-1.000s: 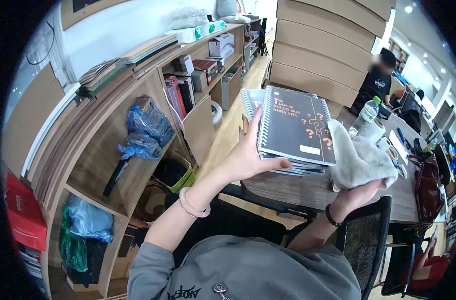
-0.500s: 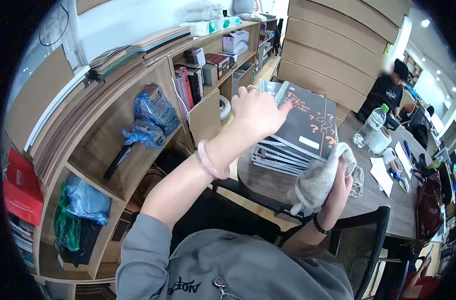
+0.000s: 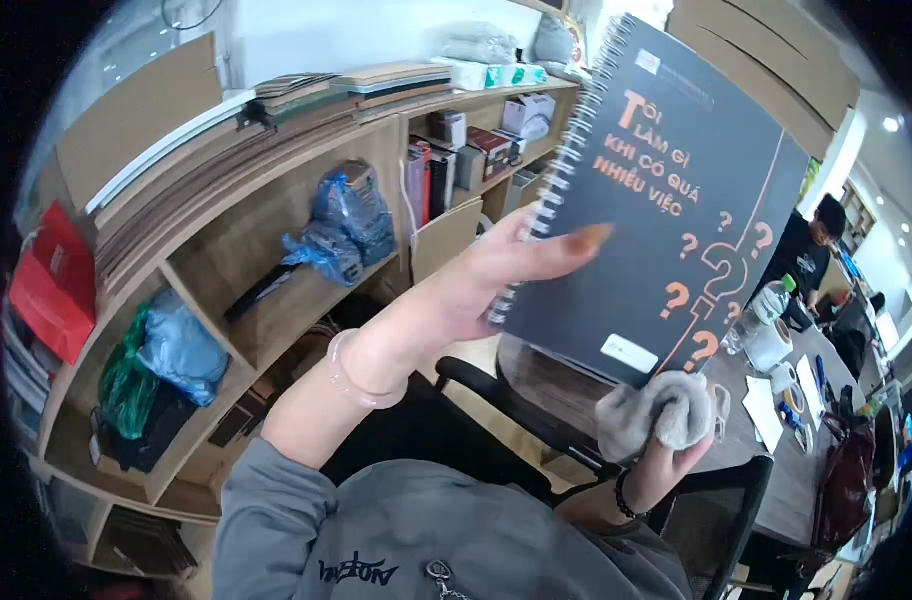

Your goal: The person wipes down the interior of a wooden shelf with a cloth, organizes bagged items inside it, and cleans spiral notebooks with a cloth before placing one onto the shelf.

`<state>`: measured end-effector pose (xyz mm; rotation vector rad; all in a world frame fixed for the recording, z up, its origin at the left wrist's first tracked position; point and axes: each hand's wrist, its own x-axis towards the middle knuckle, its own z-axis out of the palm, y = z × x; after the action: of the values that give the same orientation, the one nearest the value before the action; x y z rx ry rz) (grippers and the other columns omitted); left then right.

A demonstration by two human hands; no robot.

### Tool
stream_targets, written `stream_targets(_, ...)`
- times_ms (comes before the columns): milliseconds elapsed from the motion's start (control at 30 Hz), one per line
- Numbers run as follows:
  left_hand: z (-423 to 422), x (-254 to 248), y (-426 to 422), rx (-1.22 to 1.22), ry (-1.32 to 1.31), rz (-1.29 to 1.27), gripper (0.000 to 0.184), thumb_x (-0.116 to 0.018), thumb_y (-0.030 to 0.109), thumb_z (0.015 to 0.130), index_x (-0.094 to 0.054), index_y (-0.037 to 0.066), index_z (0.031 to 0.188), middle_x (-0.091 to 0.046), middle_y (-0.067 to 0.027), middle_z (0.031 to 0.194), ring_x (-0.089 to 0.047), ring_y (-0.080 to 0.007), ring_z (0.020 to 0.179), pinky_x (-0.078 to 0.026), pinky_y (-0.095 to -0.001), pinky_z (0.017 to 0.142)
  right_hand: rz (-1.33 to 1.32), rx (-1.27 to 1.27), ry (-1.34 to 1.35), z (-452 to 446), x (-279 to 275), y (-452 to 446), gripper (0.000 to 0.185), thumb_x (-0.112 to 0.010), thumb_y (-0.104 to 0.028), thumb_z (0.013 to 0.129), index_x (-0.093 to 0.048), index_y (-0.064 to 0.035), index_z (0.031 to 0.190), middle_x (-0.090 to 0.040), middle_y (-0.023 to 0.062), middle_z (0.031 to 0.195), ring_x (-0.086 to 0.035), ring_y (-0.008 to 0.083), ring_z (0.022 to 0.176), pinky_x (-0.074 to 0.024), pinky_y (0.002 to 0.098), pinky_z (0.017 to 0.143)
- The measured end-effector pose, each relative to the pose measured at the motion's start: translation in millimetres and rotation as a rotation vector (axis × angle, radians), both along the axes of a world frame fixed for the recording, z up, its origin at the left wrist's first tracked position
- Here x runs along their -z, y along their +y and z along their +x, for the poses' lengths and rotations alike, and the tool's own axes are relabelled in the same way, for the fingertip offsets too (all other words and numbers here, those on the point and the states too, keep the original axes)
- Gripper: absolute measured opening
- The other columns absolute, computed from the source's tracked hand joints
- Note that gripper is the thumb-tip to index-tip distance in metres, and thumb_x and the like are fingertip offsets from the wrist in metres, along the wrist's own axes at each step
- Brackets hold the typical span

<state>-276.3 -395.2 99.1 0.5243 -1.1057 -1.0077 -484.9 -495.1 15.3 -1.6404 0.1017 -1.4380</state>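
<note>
My left hand [image 3: 511, 265] is closed around the spiral-bound side of a dark grey notebook [image 3: 631, 275], thumb across its front cover. The cover carries orange lettering, question marks and a small white label. It is held up off the table, tilted, facing me. A crumpled light grey cloth [image 3: 644, 418] is in my right hand [image 3: 676, 465], close to the notebook's bottom corner; whether the cloth touches it I cannot tell. The raised notebook hides the place where the stack of notebooks lay.
On the table [image 3: 786, 480] stand a water bottle [image 3: 763, 312] and a white roll [image 3: 768, 347], near papers [image 3: 764, 412]. A mesh chair [image 3: 711, 510] is at the front. Wooden shelves [image 3: 266, 330] with bagged items run along the left. A person [image 3: 811, 255] is at the far right.
My left hand has lifted the top notebook off the stack and brought it up toward me. My right hand still holds the cloth, now by the notebook's lower corner. The view has shifted slightly.
</note>
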Motion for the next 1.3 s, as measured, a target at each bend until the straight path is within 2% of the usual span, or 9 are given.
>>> stream_targets(167, 14, 54, 151, -0.210, 0.171, -0.132, 0.041, -0.052, 0.013, 0.080, -0.047, -0.005, 0.117, -0.054, -0.0164, 0.111, -0.054, -0.0210, 0.102, -0.045, -0.0311, 0.086, -0.232, -0.615, 0.398, 65, 13, 19, 0.039, -0.056, -0.014, 0.080, -0.048, 0.0059, 0.113, -0.056, 0.0112, 0.103, -0.055, 0.0174, 0.092, -0.0431, 0.0276, 0.082)
stream_targets(300, 1, 142, 241, -0.585, 0.358, -0.132, 0.044, -0.050, 0.008, 0.076, -0.046, -0.006, 0.118, -0.052, -0.0195, 0.115, -0.053, -0.0233, 0.105, -0.045, -0.0327, 0.087, 0.060, -0.720, 0.513, 135, 39, 74, 0.041, -0.052, -0.020, 0.085, -0.045, 0.0033, 0.118, -0.054, 0.0103, 0.109, -0.054, 0.0179, 0.096, -0.0430, 0.0291, 0.084)
stream_targets(367, -17, 163, 269, -0.629, 0.462, -0.195, 0.045, -0.048, 0.007, 0.076, -0.045, -0.006, 0.118, -0.052, -0.0202, 0.116, -0.053, -0.0238, 0.106, -0.045, -0.0331, 0.088, 0.845, -1.066, 0.142, 159, 39, 81, 0.042, -0.047, -0.022, 0.088, -0.040, -0.0010, 0.124, -0.052, 0.0090, 0.116, -0.052, 0.0199, 0.104, -0.0408, 0.0333, 0.090)
stream_targets(467, -46, 167, 279, -0.842, 0.488, -0.032, 0.045, -0.048, 0.011, 0.078, -0.044, -0.007, 0.119, -0.051, -0.0181, 0.117, -0.052, -0.0236, 0.107, -0.045, -0.0331, 0.087, 0.852, -1.408, 0.038, 152, 4, 104, 0.040, -0.041, -0.022, 0.091, -0.037, -0.0037, 0.127, -0.046, 0.0096, 0.125, -0.046, 0.0237, 0.113, -0.0375, 0.0376, 0.095)
stream_targets(767, -77, 169, 239, -1.243, 0.497, -0.043, 0.046, -0.041, 0.030, 0.089, -0.040, 0.001, 0.125, -0.049, -0.0131, 0.121, -0.048, -0.0262, 0.112, -0.039, -0.0385, 0.095, -1.140, -0.519, 0.152, 143, 38, 206, 0.051, -0.058, -0.020, 0.073, -0.050, -0.0167, 0.123, -0.040, 0.0187, 0.127, -0.028, 0.0359, 0.127, -0.0211, 0.0470, 0.103)
stream_targets(867, -75, 186, 241, -1.435, 0.407, -0.012, 0.047, -0.038, 0.036, 0.092, -0.039, 0.004, 0.127, -0.049, -0.0117, 0.122, -0.047, -0.0270, 0.113, -0.037, -0.0400, 0.097, -1.171, -0.679, 0.232, 123, 54, 206, 0.053, -0.059, -0.022, 0.074, -0.048, -0.0171, 0.125, -0.041, 0.0180, 0.126, -0.027, 0.0369, 0.127, -0.0199, 0.0485, 0.103)
stream_targets(967, -39, 256, 260, -0.736, 0.749, -0.338, 0.052, -0.041, 0.041, 0.090, -0.042, 0.003, 0.125, -0.050, -0.0133, 0.121, -0.049, -0.0274, 0.110, -0.040, -0.0407, 0.094, -1.176, -0.731, 0.316, 137, 69, 209, 0.055, -0.060, -0.025, 0.074, -0.047, -0.0181, 0.126, -0.043, 0.0169, 0.125, -0.026, 0.0377, 0.127, -0.0185, 0.0496, 0.104)
stream_targets(1200, -39, 302, 274, -0.674, 0.950, -0.395, 0.058, -0.042, 0.047, 0.087, -0.041, 0.004, 0.125, -0.049, -0.0147, 0.122, -0.049, -0.0284, 0.111, -0.039, -0.0411, 0.095, -0.805, -0.644, 0.359, 217, 96, 231, 0.058, -0.060, -0.028, 0.074, -0.044, -0.0163, 0.128, -0.043, 0.0147, 0.126, -0.024, 0.0384, 0.127, -0.0161, 0.0500, 0.104)
stream_targets(1300, -35, 296, 285, -0.684, 0.936, -0.361, 0.060, -0.042, 0.049, 0.086, -0.041, 0.004, 0.126, -0.049, -0.0148, 0.122, -0.048, -0.0282, 0.111, -0.039, -0.0414, 0.095, -1.230, -0.860, 0.338, 172, 109, 234, 0.057, -0.059, -0.024, 0.075, -0.043, -0.0089, 0.127, -0.042, 0.0162, 0.127, -0.024, 0.0399, 0.127, -0.0171, 0.0495, 0.104)
